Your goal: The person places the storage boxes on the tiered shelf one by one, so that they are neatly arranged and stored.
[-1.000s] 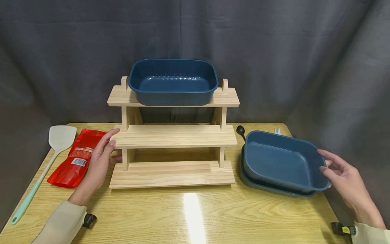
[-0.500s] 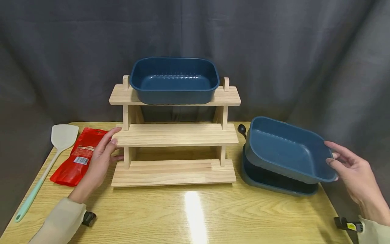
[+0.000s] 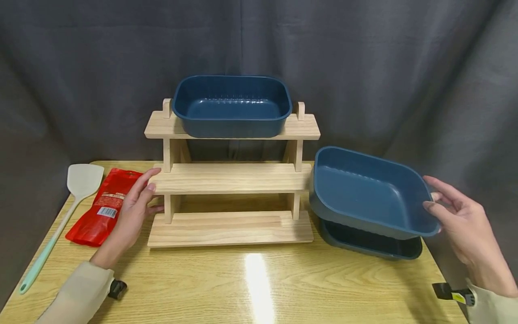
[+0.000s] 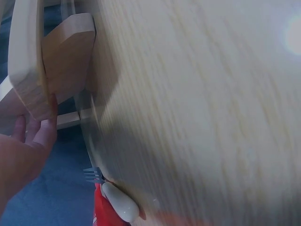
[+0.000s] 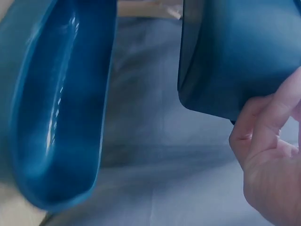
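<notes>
To the right of the wooden rack (image 3: 230, 180), the held blue bin (image 3: 364, 198) is in my right hand (image 3: 465, 220), whose thumb and fingers pinch its right short end. From this hand it lies leftward; its long axis runs toward the rack, slanting nearer to me at the gripped end. My left hand (image 3: 133, 209), the farther one, grips the rack's left side. Below the held bin, a second bin (image 3: 364, 251) rests on the table (image 3: 194, 283); a third bin (image 3: 232, 128) stands on the rack's top. Behind the rack hangs a grey curtain (image 3: 364, 67).
</notes>
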The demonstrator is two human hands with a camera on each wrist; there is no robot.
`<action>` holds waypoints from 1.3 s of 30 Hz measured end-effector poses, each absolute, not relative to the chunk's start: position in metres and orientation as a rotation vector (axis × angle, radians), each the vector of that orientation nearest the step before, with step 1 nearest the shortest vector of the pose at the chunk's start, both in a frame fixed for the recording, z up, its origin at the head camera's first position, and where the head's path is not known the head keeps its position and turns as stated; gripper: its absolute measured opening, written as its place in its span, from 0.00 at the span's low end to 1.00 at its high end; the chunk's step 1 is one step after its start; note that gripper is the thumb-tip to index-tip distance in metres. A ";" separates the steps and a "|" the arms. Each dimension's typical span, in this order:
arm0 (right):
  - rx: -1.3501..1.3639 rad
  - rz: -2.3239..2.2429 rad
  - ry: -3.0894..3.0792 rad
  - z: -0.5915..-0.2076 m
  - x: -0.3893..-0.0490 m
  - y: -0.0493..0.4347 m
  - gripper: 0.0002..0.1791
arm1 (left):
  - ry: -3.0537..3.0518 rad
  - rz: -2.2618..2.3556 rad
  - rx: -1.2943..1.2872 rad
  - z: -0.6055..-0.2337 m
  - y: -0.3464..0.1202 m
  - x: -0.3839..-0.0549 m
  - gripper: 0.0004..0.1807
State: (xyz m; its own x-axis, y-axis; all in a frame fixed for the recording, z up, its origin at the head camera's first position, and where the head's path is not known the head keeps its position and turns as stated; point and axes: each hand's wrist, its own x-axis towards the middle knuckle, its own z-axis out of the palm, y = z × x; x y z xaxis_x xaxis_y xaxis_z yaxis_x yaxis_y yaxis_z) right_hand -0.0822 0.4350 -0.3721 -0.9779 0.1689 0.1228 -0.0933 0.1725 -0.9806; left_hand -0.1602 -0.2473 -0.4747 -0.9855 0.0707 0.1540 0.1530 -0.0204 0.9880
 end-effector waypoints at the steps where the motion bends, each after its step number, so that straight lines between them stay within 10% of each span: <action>1: -0.065 1.906 -2.234 -0.371 -0.083 0.431 0.34 | -2.159 -2.188 -0.245 -0.475 -0.247 -0.160 0.28; 39: 0.126 1.812 -2.407 -0.365 -0.129 0.246 0.29 | -2.079 -2.220 -0.273 -0.477 -0.246 -0.163 0.27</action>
